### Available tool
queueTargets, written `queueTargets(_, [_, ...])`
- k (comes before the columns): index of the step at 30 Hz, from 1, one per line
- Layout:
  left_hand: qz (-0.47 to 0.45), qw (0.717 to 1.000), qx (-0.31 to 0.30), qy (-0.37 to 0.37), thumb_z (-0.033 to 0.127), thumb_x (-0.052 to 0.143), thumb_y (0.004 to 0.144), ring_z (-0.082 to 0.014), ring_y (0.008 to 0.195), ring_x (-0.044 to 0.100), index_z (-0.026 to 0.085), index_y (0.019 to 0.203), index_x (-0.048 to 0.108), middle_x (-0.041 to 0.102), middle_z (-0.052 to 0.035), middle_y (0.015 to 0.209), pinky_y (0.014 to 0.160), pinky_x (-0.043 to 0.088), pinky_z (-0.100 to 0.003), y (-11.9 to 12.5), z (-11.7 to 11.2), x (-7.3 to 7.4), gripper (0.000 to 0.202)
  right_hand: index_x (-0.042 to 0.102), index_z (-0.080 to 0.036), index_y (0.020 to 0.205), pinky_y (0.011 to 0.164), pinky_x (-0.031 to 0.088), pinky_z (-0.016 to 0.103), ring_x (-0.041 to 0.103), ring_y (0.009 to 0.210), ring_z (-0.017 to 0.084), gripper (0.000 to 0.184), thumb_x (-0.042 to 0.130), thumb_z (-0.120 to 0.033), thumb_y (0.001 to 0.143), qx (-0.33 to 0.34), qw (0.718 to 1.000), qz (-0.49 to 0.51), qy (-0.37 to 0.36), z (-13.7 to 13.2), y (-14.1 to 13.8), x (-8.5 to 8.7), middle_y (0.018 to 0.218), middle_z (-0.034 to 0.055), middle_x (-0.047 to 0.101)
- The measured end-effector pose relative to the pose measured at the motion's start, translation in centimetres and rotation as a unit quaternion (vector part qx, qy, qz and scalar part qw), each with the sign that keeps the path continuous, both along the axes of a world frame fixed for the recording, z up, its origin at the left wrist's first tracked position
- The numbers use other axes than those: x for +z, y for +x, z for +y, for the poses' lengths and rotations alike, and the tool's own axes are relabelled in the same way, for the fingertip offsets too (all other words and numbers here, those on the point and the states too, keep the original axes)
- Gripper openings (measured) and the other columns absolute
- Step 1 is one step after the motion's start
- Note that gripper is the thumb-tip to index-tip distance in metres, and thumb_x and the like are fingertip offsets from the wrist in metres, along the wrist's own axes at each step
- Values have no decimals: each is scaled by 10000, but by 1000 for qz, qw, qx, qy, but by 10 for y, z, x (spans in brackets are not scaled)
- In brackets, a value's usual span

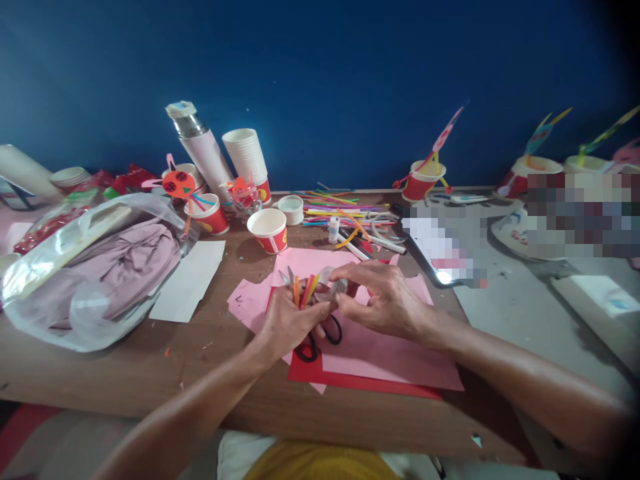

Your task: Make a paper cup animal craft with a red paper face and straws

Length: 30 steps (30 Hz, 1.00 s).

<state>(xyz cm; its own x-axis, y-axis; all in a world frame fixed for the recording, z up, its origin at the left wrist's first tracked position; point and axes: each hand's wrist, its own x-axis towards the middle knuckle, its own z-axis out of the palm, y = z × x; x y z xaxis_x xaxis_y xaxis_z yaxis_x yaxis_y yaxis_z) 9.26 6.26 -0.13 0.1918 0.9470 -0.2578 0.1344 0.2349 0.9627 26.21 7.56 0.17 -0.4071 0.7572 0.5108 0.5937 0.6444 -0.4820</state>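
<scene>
My left hand (290,320) is closed round several narrow coloured strips (309,291) in orange, red and yellow, their ends pointing up. Black-handled scissors (307,352) show below that hand, with their blade tips above it; whether they are gripped too is unclear. My right hand (383,297) pinches what looks like a roll of clear tape (338,287), close against the strips. Both hands are over pink paper sheets (395,353), with a red sheet (325,377) beneath.
Paper cups (267,230), a stack of cups (246,153) and a flask (203,147) stand behind. Coloured sticks (340,207) lie near the wall. A plastic bag with cloth (120,267) is at left, a phone (430,247) at right. A decorated cup (423,180) stands further back.
</scene>
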Motion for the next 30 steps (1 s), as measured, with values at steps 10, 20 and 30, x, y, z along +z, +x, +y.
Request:
queueTargets(10, [8,1000,-11,-4,293,678,669,-79,279,470,121,778,639,543,48,359,285,364,-143,0,2,0,208,624,-205,985,665,473,226,617,693,108,277,545,-159,724,18,989,64,-135,1,2,0,913,7,691])
queueTargets(20, [-1,1000,-12,-6,272,675,666,-72,281,470,128,683,621,532,48,356,282,353,-133,1,1,0,155,643,-199,975,643,476,244,627,639,123,305,551,-158,687,-18,990,41,-131,-2,-1,0,799,7,703])
queueTargets(30, [30,999,-15,-43,325,669,686,-69,268,425,124,877,592,526,54,338,294,305,-140,0,0,-1,288,645,-204,997,616,478,211,617,650,100,310,532,-142,716,12,987,58,-147,0,2,2,931,7,697])
